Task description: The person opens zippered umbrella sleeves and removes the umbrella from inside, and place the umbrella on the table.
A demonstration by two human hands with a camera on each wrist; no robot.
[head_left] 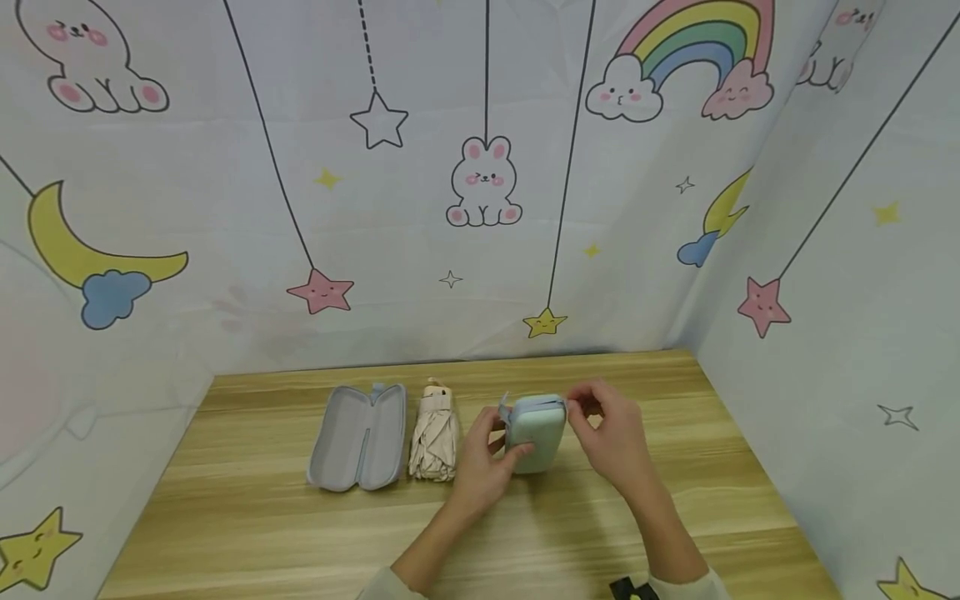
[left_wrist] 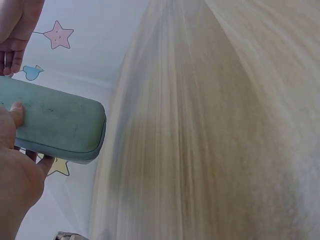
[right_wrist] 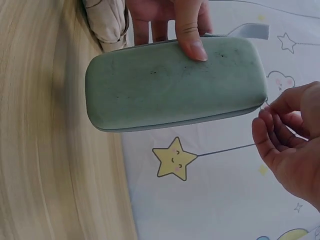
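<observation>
Held upright above the table is a pale green zip case [head_left: 543, 440]. My left hand [head_left: 483, 465] grips it from the left side, its thumb [right_wrist: 192, 42] across the front face and the other fingers behind. At the case's upper right corner, my right hand [head_left: 613, 433] pinches the small zipper pull, seen best in the right wrist view; the pull itself is mostly hidden by the fingertips. A grey-blue fabric loop [right_wrist: 255, 31] sticks out from the top left of the case. The inside of the case cannot be seen.
Left of my hands, a folded beige umbrella [head_left: 433, 442] lies on the wooden table [head_left: 240, 517]. Beside it, farther left, rests a grey case [head_left: 341, 442] spread open, lining up. White cloth walls [head_left: 420, 317] with cartoon prints enclose the table's back and sides.
</observation>
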